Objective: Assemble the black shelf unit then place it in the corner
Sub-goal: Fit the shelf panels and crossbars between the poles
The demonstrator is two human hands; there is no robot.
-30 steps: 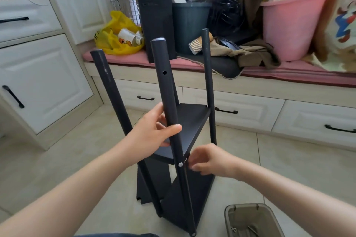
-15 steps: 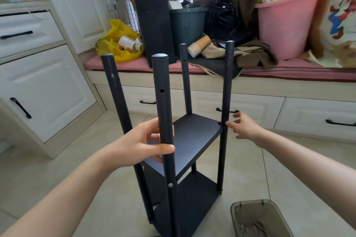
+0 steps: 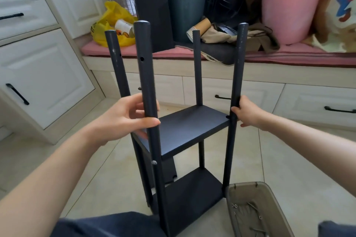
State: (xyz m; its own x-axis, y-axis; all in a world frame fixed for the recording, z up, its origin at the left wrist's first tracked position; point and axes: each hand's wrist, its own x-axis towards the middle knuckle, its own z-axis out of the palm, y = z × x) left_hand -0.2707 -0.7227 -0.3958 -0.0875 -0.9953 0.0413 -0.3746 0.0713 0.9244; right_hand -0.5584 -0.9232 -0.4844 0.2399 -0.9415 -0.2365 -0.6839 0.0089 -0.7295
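As the shelf unit (image 3: 192, 127) stands: upright on the tiled floor (image 3: 96, 179), right in front of the person's knees. Two boards are in and four posts stick up bare above the middle one.
Left hand (image 3: 123, 119): fingers and thumb wrapped round the near front post (image 3: 148, 82), a bit above the middle board.
Right hand (image 3: 248, 113): fingers closed round the right post (image 3: 238, 67), about level with that board.
Weight: looks light tbh. Thin boards, slim tubes, so I'd guess one person carries it easily.
Stiffness: the posts look rigid, but nothing ties the tops together, so I'd expect wobble if you pull on the ends.
Grip: matte black tubes, probably not slippery. Grab low near a board joint, not the free tips.
Weak spots: one screw head (image 3: 154, 162) shows on the front post. The upper hole (image 3: 142, 58) is empty, so I reckon a top board has yet to go in.
Spare bits: a loose black panel (image 3: 169, 171) sits behind the lower board. The grey tray (image 3: 242, 183) just beside the unit's base has screws (image 3: 235, 206) in it.
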